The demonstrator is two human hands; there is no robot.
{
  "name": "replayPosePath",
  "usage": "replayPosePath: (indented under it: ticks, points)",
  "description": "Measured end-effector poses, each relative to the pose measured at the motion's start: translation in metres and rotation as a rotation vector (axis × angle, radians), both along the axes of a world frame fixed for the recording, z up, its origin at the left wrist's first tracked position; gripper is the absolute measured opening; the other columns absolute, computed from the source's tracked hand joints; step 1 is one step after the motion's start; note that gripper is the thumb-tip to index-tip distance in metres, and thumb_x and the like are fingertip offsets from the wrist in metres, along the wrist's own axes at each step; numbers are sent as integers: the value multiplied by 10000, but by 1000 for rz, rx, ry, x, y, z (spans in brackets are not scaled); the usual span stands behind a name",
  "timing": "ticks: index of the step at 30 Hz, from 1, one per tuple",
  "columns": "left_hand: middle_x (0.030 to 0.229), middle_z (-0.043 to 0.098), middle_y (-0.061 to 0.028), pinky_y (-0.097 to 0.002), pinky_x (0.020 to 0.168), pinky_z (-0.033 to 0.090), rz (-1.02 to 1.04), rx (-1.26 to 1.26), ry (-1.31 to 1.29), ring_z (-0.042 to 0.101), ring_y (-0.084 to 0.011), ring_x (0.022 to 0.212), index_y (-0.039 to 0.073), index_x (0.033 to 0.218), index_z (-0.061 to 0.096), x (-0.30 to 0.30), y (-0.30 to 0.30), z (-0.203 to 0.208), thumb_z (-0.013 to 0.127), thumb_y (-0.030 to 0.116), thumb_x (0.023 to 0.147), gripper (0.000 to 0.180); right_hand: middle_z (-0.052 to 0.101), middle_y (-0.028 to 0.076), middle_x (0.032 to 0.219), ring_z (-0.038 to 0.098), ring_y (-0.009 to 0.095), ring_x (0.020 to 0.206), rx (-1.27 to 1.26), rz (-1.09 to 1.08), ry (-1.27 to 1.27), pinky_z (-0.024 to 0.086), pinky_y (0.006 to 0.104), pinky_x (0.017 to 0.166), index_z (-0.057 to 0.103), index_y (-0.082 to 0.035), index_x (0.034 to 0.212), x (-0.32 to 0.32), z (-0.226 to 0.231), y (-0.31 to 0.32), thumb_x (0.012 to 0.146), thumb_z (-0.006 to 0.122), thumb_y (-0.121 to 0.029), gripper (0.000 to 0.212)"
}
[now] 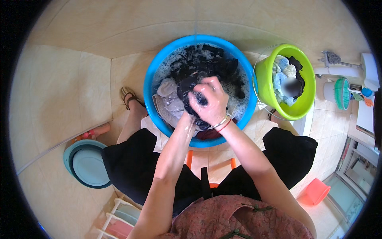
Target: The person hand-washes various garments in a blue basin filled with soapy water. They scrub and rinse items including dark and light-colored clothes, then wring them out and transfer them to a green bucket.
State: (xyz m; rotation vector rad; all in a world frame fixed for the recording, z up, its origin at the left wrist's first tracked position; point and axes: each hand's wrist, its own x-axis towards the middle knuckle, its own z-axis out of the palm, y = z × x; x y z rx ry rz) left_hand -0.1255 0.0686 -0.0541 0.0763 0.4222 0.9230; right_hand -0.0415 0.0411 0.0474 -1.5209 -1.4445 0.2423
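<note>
A large blue basin (150,93) of sudsy water and soaking clothes stands on the floor between my legs. Above the water, my right hand (211,101) grips a wet black cloth (185,88), its fingers curled and foam on its back. My left hand (190,118) is at the same cloth, bunched up against the right one; the fabric covers most of its fingers. Dark soaked clothes (203,59) fill the far part of the basin. A pale grey garment (169,97) lies to the left of my hands, and a dark red one (209,134) shows at the near rim.
Right of the basin, a lime-green bucket (266,81) holds light and dark clothes. Teal basins (88,165) lie on the left by the wall, near a white rack (109,217). A pink bucket (317,192) is at the lower right. Orange stool legs (189,158) show beneath me.
</note>
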Motion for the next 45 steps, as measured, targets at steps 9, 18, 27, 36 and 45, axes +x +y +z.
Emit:
replayPosePath:
  ticks: [9, 18, 27, 36, 45]
  points:
    - [1097, 635, -73, -272, 881, 449, 65, -100, 875, 586, -170, 978, 10, 1174, 602, 6, 7, 7, 737, 306, 807, 490, 597, 94, 903, 615, 331, 855, -305, -189, -60, 497, 400, 722, 650, -95, 892, 103, -107, 28, 853, 649, -275, 183]
    - [1379, 333, -313, -452, 1010, 406, -198, 698, 1743, 424, -470, 1245, 357, 1448, 338, -22, 32, -53, 774, 322, 759, 816, 396, 48, 1414, 436, 334, 1180, -630, 43, -436, 437, 529, 888, 471, -331, 1355, 75, -110, 10, 725, 742, -403, 690]
    - [1420, 329, -334, -467, 1030, 402, -685, 765, 1892, 428, -533, 1218, 265, 1506, 165, -19, 44, -137, 536, 143, 895, 725, 342, 143, 1432, 505, 418, 1114, -775, 207, -520, 484, 472, 906, 463, -235, 1354, 66, -206, 22, 802, 536, -14, 599]
    - [1337, 513, -109, -354, 995, 416, -162, -224, 514, 523, -221, 1181, 102, 1459, 315, -6, 53, -81, 724, 490, 792, 873, 567, 167, 1231, 509, 381, 1184, -365, 214, 1, 436, 428, 981, 663, -189, 1117, 67, -138, 38, 689, 515, 79, 526]
    - [1137, 622, -77, -373, 913, 490, -12, -96, -229, 594, -201, 1046, 82, 1193, 579, 0, 38, -21, 485, 497, 935, 498, 620, -6, 1047, 513, 248, 853, -173, 595, -122, 434, 345, 754, 689, -184, 841, 18, 21, -35, 611, 620, -70, 265]
